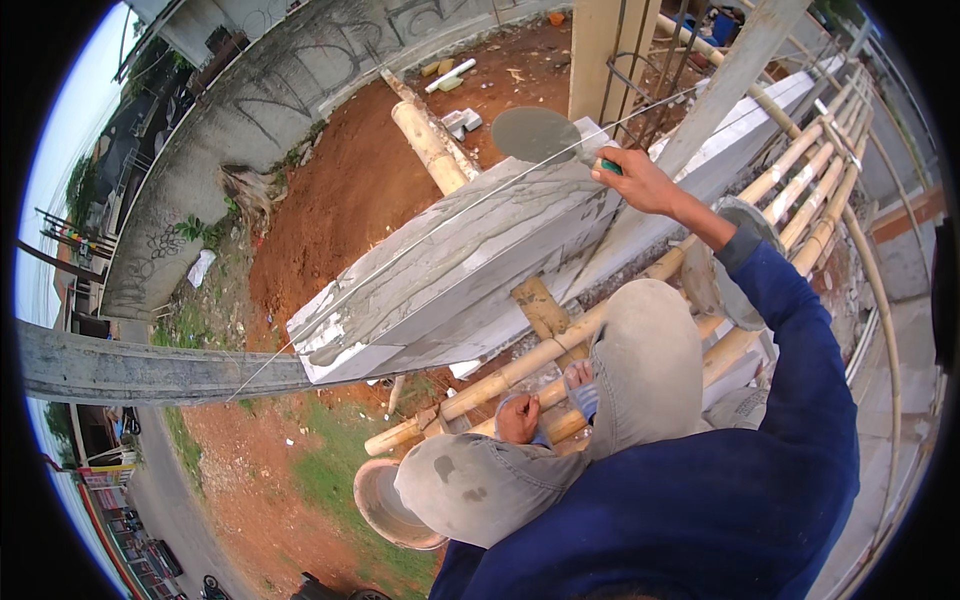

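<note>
My right hand (637, 181) is closed around the green handle of a trowel (535, 134), reaching out over the right end of a low wall. The trowel's broad rounded blade is grey and lies just past the wall's far edge. Grey mortar (470, 234) is spread in uneven ridges along the top of the pale block wall (440, 318). A thin string (400, 264) is stretched lengthwise above it. My left hand does not show; only a bit of the left sleeve appears at the lower edge.
Beneath my sandalled feet (580, 380) run bamboo poles (510, 373). A mortar-smeared bucket (735, 285) stands under my right forearm, an orange-brown bucket (368, 500) beside my left knee. Concrete posts (160, 370) bound the wall; reinforcing bars (625, 70) rise beyond my right hand.
</note>
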A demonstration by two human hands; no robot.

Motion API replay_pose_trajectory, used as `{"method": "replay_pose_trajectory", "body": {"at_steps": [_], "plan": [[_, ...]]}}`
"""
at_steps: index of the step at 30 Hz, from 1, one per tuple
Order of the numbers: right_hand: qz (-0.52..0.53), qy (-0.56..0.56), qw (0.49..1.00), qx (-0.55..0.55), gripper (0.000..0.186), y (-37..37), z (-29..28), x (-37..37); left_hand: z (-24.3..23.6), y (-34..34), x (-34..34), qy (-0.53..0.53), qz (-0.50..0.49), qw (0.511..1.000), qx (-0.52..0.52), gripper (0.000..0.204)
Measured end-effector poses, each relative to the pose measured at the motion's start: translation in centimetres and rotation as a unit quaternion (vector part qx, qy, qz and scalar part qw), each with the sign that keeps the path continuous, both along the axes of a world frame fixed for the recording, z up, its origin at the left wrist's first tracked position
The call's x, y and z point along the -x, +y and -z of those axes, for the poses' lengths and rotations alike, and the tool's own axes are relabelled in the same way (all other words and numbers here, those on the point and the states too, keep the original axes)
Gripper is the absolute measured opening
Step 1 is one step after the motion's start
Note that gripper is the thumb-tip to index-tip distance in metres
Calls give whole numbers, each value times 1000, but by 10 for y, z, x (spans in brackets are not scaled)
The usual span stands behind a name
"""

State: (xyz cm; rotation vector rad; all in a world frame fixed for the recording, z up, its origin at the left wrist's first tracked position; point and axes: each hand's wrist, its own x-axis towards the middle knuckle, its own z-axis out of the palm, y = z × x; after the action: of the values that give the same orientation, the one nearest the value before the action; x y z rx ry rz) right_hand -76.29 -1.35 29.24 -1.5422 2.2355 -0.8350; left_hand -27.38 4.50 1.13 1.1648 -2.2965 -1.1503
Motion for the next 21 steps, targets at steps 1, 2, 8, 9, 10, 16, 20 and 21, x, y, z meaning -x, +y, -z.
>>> {"method": "replay_pose_trajectory", "body": {"at_steps": [1, 2, 8, 9, 10, 16, 20, 21], "plan": [[44, -161, 986, -29, 33, 9, -4, -6, 4, -1, -2, 9, 18, 1000, 15, 35], [68, -294, 953, -16, 31, 23, -7, -13, 8, -2, -4, 49, 6, 998, -31, 35], [252, -560, 787, 59, 27, 166, -12, -70, 14, -36, -10, 181, -52, 873, -450, 35], [265, -535, 801, 53, 27, 182, -13, -77, 7, -47, -18, 157, -60, 867, -470, 35], [305, -480, 821, 52, 25, 203, -16, -84, 0, -58, -26, 137, -79, 862, -482, 36], [476, 35, 877, -59, 21, 308, -14, -110, -13, -110, -52, 150, -27, 874, -462, 40], [458, 128, 868, -140, 22, 327, 9, -95, -6, -141, -54, 114, 5, 878, -465, 48], [441, 103, 879, -147, 24, 330, 16, -93, -6, -152, -53, 82, 10, 878, -472, 49]]}}
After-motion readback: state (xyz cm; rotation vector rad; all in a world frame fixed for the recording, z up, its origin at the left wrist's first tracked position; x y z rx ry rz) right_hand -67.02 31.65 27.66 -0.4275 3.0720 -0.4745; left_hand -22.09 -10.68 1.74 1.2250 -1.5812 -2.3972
